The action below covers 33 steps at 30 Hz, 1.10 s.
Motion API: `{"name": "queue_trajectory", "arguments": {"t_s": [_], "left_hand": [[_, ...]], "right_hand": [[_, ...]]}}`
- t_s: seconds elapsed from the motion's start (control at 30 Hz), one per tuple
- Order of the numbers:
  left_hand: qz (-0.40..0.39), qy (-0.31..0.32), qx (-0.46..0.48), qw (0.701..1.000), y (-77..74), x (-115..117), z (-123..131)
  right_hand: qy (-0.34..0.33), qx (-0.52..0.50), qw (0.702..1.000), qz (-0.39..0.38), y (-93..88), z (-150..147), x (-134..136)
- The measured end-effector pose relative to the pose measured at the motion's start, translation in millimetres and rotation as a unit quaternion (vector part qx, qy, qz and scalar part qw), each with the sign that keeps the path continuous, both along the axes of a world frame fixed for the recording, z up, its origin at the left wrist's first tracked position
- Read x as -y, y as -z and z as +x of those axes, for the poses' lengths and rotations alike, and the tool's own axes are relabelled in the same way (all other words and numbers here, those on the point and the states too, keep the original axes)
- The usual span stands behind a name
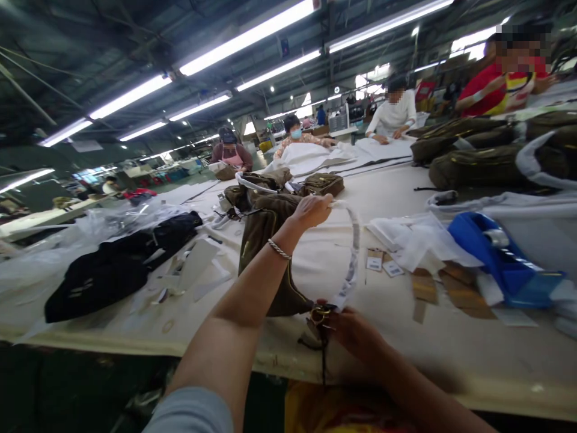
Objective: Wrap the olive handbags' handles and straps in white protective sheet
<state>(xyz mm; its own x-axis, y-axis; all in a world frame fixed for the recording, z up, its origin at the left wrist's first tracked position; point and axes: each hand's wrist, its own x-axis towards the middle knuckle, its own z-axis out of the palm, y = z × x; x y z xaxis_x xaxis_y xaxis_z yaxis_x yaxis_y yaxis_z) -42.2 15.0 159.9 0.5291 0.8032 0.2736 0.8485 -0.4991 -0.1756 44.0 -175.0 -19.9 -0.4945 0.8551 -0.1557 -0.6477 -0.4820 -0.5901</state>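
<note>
A dark olive-brown handbag (265,240) with gold zips lies on the cream-covered table just in front of me. From it curves a strap (354,246) wrapped in white, see-through material. My left hand (314,211), with a twisted silver bracelet at the wrist, is closed on the strap's upper part, over the bag. Down at the bag's near right corner, my right hand (354,328) is closed at the strap's lower end, by a gold ring fitting (321,314). Some of its fingertips are in shadow. Dark cords hang below the fitting.
At right stand a blue tape dispenser (500,258), white sheets (424,237) and small labels (375,260). Several more brown bags (487,162) are piled behind. A black bag (112,270) and clear plastic (108,222) lie left. Several people work across the table.
</note>
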Motion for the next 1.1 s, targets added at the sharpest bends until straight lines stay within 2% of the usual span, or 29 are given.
{"name": "queue_trajectory", "arguments": {"t_s": [0.17,0.27,0.33,0.43,0.53,0.63,0.7,0.73,0.77,0.8,0.83,0.87,0.93,1.0,1.03,1.1], "left_hand": [[-0.108,-0.002,-0.022,0.994,53.8,-26,35],[-0.145,-0.020,-0.021,0.989,86.1,-35,42],[-0.155,-0.022,-0.007,0.988,100.1,-40,41],[-0.162,-0.013,0.039,0.986,101.0,-47,37],[-0.158,-0.001,0.117,0.981,80.8,-41,24],[-0.130,0.002,0.219,0.967,59.9,-4,-5],[-0.110,-0.012,0.286,0.952,59.1,40,-29],[-0.104,-0.024,0.314,0.943,64.7,66,-40],[-0.100,-0.041,0.358,0.928,74.5,93,-50],[-0.121,-0.068,0.485,0.863,88.0,119,-59],[-0.145,-0.099,0.575,0.799,104.3,144,-67],[-0.167,-0.136,0.627,0.748,122.0,167,-72],[-0.170,-0.208,0.688,0.674,156.0,201,-76],[-0.155,-0.239,0.714,0.640,179.7,219,-71],[-0.152,-0.238,0.715,0.639,186.1,223,-67],[-0.164,-0.218,0.705,0.655,189.6,223,-57]], "right_hand": [[-0.008,-0.100,0.995,0.002,-4.2,11,4],[-0.027,-0.115,0.993,-0.021,-0.2,16,1],[-0.031,-0.096,0.994,-0.041,4.0,15,0],[-0.017,-0.051,0.997,-0.050,9.0,9,1],[-0.011,0.016,0.999,-0.048,11.1,2,2],[0.001,0.058,0.996,-0.063,12.9,2,-2],[0.018,0.083,0.993,-0.078,14.6,4,-6],[0.026,0.096,0.992,-0.082,15.5,5,-9],[0.033,0.108,0.990,-0.086,16.1,5,-11],[0.038,0.118,0.988,-0.091,16.3,5,-13],[0.041,0.126,0.987,-0.095,16.3,4,-14],[0.045,0.135,0.985,-0.100,15.8,3,-15],[0.060,0.157,0.980,-0.107,14.2,1,-15],[0.077,0.178,0.975,-0.107,12.3,-2,-14],[0.082,0.186,0.974,-0.104,11.5,-3,-13],[0.082,0.196,0.973,-0.093,9.9,-4,-11]]}}
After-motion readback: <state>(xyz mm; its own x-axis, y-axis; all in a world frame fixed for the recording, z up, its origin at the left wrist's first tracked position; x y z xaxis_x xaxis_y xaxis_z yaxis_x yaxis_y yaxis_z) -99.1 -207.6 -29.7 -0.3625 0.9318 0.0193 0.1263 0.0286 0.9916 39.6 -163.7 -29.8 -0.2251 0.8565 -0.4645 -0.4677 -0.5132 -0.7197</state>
